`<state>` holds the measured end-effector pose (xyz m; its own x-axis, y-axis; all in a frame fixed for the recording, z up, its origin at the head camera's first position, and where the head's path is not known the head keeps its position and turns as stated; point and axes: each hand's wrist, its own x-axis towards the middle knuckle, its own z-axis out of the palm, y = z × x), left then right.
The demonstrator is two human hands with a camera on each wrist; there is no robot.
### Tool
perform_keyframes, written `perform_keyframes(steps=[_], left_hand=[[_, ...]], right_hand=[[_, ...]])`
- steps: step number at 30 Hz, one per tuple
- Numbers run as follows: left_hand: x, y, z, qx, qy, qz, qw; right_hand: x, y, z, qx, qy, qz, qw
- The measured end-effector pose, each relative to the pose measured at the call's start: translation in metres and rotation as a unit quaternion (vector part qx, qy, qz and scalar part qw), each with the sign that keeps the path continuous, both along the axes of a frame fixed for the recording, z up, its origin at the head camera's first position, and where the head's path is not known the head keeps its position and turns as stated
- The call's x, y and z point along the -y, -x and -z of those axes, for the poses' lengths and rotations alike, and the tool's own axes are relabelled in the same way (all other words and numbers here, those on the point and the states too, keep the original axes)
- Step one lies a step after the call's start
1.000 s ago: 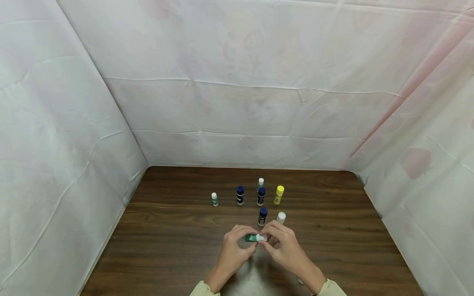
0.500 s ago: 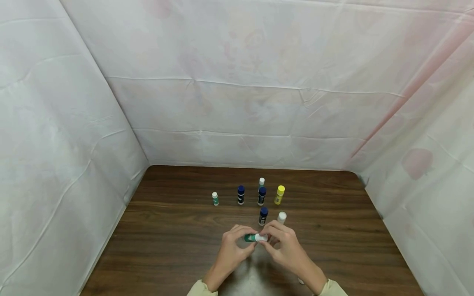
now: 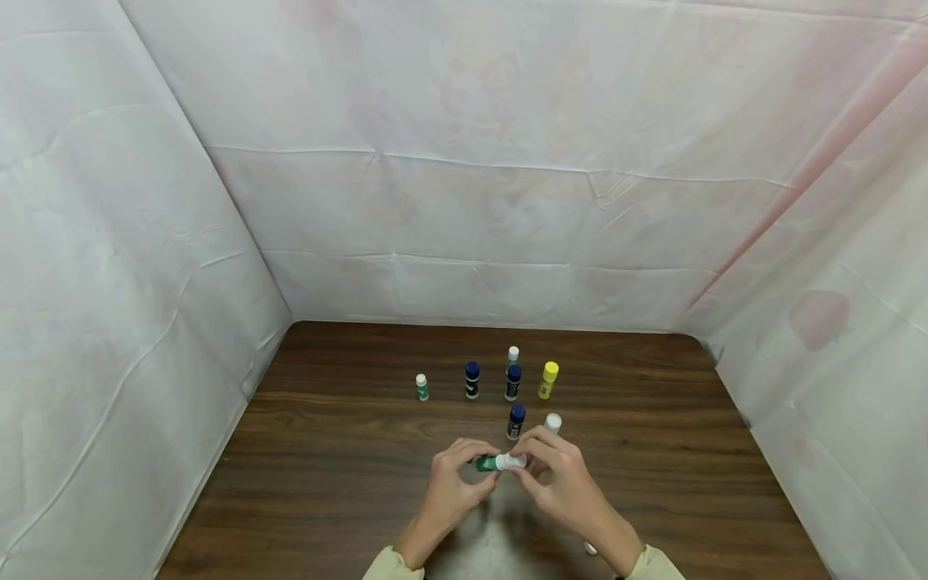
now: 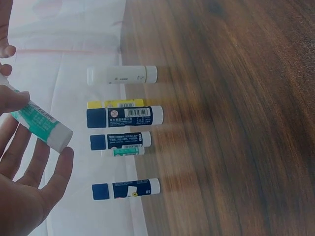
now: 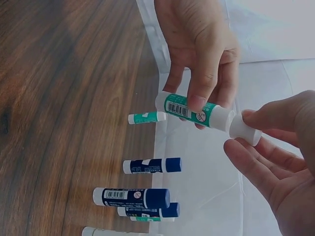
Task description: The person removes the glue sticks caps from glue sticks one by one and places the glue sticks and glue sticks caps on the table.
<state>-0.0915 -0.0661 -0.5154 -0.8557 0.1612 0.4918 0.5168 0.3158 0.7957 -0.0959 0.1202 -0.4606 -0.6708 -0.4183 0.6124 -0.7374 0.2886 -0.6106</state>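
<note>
My left hand (image 3: 451,482) pinches the green-and-white cylindrical plastic tube (image 5: 184,108), fingers closed to its width; right of this grip, my right hand (image 3: 561,477) pinches its round white plastic cap (image 5: 244,131). The tube seems light, stiff, best held mid-body.

worktop (image 3: 326,475): dark, streaked wood grain with a soft sheen. green-labelled tube (image 5: 208,116): smooth plastic, its printed label (image 5: 178,108) equally smooth. cap (image 5: 244,131): plain white plastic, rather matt to my eye. dark-blue tube (image 5: 130,197): smooth plastic. hanging (image 3: 464,209): creased, matt cloth. sleeve (image 3: 395,566): matt cloth.
</note>
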Motion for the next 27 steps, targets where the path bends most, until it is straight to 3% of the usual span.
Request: perform_keyframes(steps=[11, 27], left_hand=[[0.002, -0.008, -0.032, -0.032, -0.024, -0.016, 0.9991], [0.010, -0.006, -0.023, 0.007, -0.070, -0.048, 0.9964]], right_hand=[[-0.006, 0.000, 0.001, 0.033, -0.017, 0.014, 0.9992], [-0.012, -0.003, 0.004, 0.023, -0.014, 0.028, 0.9992]])
